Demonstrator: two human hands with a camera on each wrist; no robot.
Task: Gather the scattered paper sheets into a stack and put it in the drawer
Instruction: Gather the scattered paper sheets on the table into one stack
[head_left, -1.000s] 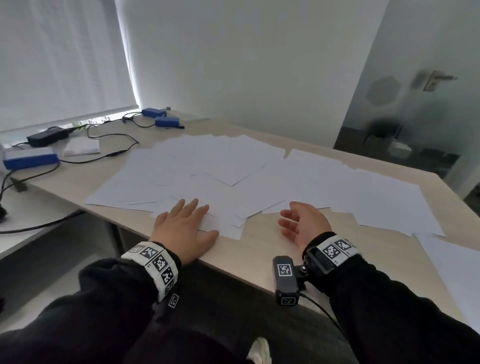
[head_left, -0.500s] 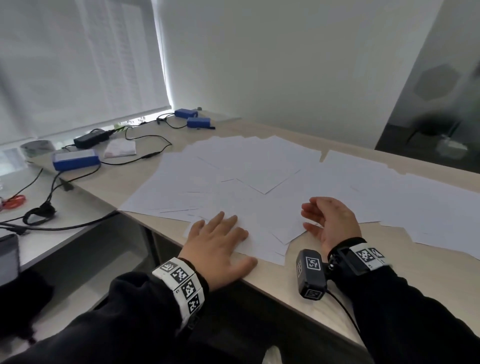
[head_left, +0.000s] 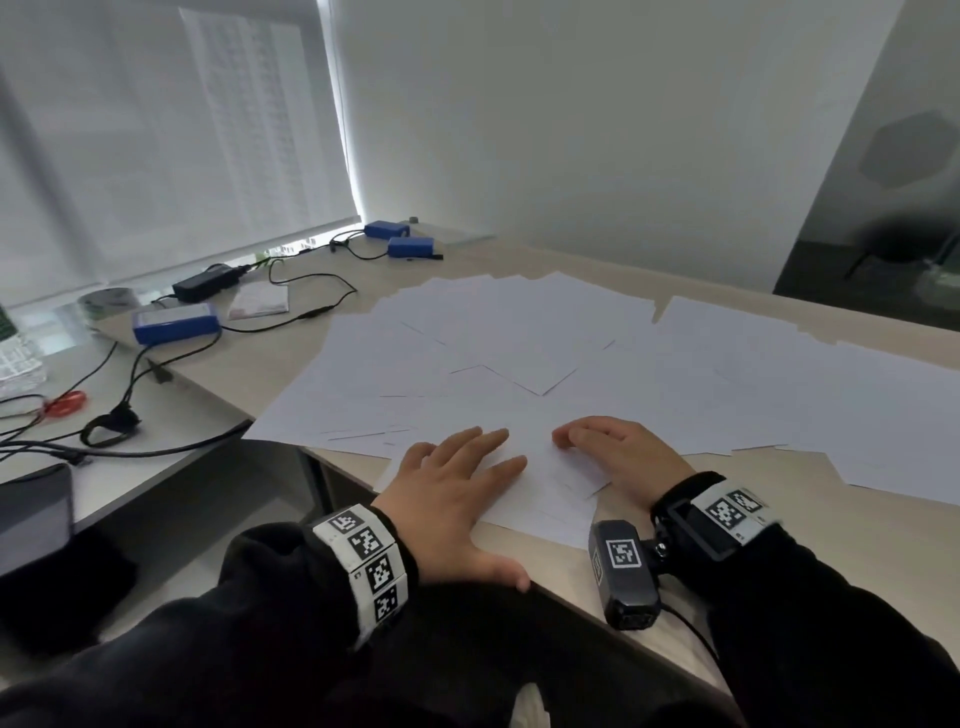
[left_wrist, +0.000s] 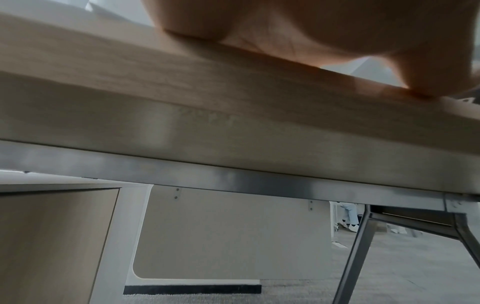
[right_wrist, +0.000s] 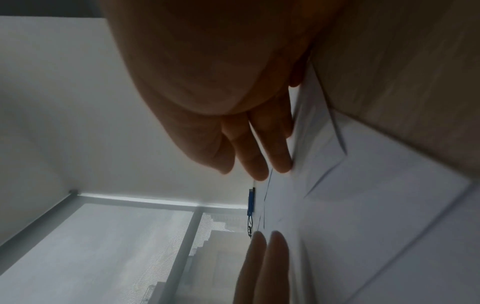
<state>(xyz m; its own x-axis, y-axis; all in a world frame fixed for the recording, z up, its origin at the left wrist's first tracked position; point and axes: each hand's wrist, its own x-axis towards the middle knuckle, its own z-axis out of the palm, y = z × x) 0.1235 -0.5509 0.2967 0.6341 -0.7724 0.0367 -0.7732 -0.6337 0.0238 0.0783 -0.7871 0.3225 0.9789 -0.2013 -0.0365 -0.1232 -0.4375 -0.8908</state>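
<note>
Far left, blue boxes (head_left: 175, 323) and cables (head_left: 291, 317) sit beyond the spread. The left hand (head_left: 451, 499) lies flat, fingers straight, on the near paper sheets (head_left: 519, 364) at the desk (head_left: 810, 540) edge. The right hand (head_left: 621, 452) has slid in from the right, fingers relaxed on the paper, nearly meeting the left: gathering has only begun. No drawer shows.

My head camera looks forward and down over the tabletop (head_left: 779, 525). My left wrist camera sits low at its front edge, looking underneath; my right wrist camera, rolled sideways, skims close along the paper sheets (right_wrist: 363, 205) both share.
</note>
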